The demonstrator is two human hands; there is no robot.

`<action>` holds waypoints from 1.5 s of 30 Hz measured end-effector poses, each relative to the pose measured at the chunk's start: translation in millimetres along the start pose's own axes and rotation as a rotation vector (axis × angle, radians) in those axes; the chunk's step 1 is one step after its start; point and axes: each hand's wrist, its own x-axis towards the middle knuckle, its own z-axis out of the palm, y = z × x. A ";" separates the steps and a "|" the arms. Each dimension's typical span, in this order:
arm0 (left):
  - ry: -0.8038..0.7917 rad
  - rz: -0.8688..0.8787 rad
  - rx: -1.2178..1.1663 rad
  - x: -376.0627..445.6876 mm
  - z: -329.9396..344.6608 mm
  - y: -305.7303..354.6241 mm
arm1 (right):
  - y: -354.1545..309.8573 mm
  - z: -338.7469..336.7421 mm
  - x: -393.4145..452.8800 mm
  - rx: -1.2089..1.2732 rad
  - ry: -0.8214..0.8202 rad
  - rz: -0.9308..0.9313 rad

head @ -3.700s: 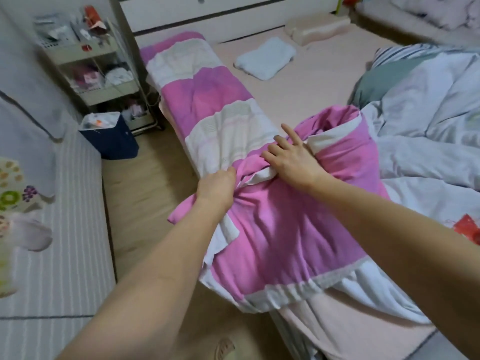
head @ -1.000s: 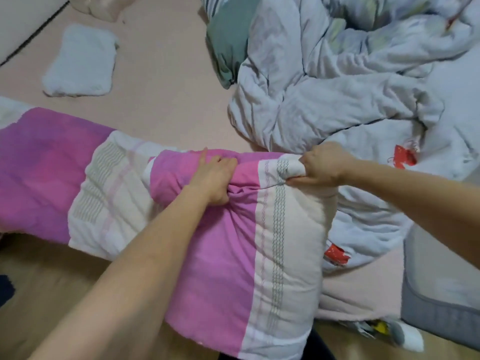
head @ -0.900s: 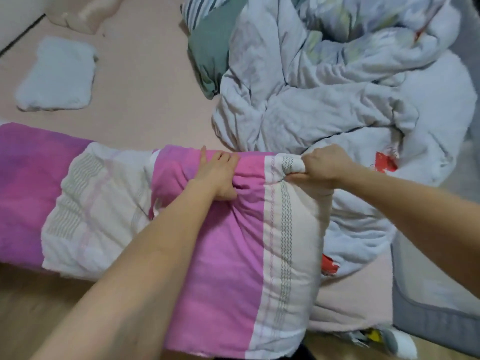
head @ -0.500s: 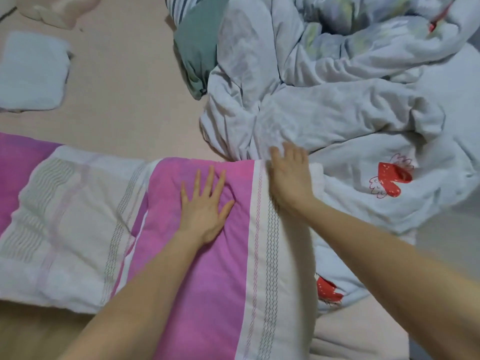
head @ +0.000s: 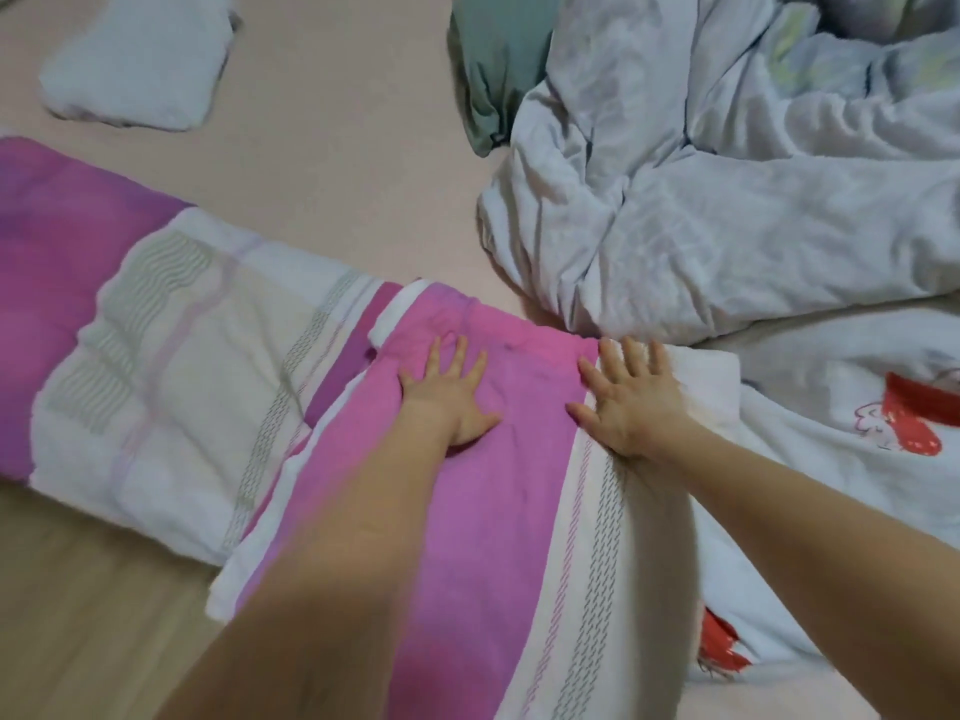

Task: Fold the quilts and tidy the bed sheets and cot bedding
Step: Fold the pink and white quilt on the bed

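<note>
Both hands lie flat, fingers spread wide, on the pink and white striped quilt, gripping nothing. The left hand presses on the pink band of the folded-over part, and the right hand presses on the white band beside it, close to that fold's far end. The quilt runs along the near edge of the bed, its folded part doubled over the longer stretch that reaches away to the left (part of it hangs over the edge above the wooden floor). Just beyond the right hand, touching the quilt's fold, a crumpled pale blue duvet is heaped over the right side of the bed, with a red print showing on its white part. A green pillow pokes out from under the heap toward the far edge. A small folded white towel lies apart near the far left corner.
</note>
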 end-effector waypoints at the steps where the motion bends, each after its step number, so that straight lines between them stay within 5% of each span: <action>1: -0.019 0.011 -0.010 -18.2 -16.2 -6.6 | -8.4 -20.9 -6.8 0.007 -0.021 0.005; 9: 0.002 -0.067 -0.042 -147.5 -96.3 -90.7 | -83.9 -165.0 -37.9 0.225 -0.050 -0.157; 26: 0.192 -0.408 -0.092 -410.2 -141.1 -502.7 | -521.2 -446.6 -75.9 0.224 0.166 -0.560; 34: 0.190 -0.380 -0.091 -415.1 -152.3 -637.4 | -627.3 -519.3 -26.3 0.258 0.140 -0.590; 45: 0.192 -0.584 -0.223 -344.6 -194.1 -888.2 | -806.9 -627.2 151.0 0.235 0.125 -0.683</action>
